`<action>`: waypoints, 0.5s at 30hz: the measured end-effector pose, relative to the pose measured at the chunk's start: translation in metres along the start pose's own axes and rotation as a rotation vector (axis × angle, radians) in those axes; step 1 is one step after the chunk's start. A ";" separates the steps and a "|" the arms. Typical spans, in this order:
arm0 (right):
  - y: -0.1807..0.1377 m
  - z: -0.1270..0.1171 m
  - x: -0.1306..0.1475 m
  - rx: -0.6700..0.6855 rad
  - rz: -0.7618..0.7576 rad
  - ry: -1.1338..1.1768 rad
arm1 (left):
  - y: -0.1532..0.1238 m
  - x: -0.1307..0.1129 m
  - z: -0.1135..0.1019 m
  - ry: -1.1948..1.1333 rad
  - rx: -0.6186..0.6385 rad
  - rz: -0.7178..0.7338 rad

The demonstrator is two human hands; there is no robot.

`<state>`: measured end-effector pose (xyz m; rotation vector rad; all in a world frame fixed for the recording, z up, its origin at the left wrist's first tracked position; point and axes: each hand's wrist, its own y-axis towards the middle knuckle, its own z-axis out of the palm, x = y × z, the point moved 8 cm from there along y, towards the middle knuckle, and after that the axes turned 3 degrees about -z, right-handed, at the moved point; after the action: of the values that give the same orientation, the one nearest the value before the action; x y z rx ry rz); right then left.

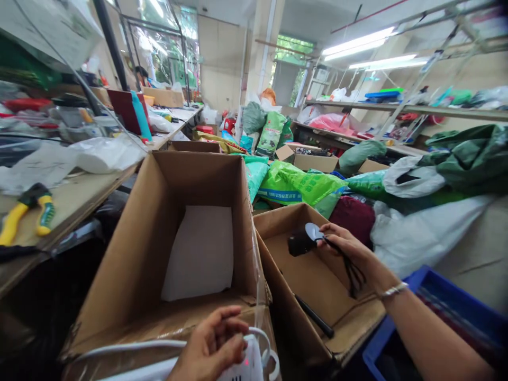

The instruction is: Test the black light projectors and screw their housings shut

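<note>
My right hand grips a small black cylindrical device with a grey round face. Its looped black cable hangs below my fingers. This device is held above the smaller open carton, where a black rod lies along the near left wall. At the bottom of the view, my left hand has its fingers loosely curled and apart, with nothing visible in them. It is over a white power strip with a red light and a white cord, at the near edge of the tall carton.
A pale sheet lies inside the tall carton. Yellow-and-green-handled pliers rest on the left workbench. Beyond the cartons are piled green sacks. A blue crate stands at right under my forearm.
</note>
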<state>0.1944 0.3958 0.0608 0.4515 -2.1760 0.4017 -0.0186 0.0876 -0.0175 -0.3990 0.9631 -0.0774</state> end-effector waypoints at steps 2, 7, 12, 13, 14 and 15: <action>-0.033 -0.003 0.051 0.102 -0.124 0.055 | 0.009 -0.012 0.008 -0.042 -0.024 0.006; -0.113 0.039 0.145 0.310 -0.350 0.254 | 0.015 -0.030 0.035 -0.250 0.130 0.039; -0.142 0.087 0.145 0.249 -0.394 0.319 | -0.002 -0.009 0.033 -0.284 0.161 0.082; -0.143 0.094 0.142 0.243 -0.412 0.295 | -0.004 -0.005 0.028 -0.276 0.116 0.094; -0.143 0.100 0.139 0.235 -0.426 0.264 | -0.007 0.000 0.024 -0.265 0.085 0.102; -0.143 0.105 0.136 0.231 -0.432 0.230 | -0.008 0.002 0.020 -0.250 0.059 0.110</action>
<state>0.1092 0.2000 0.1265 0.9350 -1.7558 0.4395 -0.0005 0.0853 -0.0063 -0.2925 0.7326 0.0431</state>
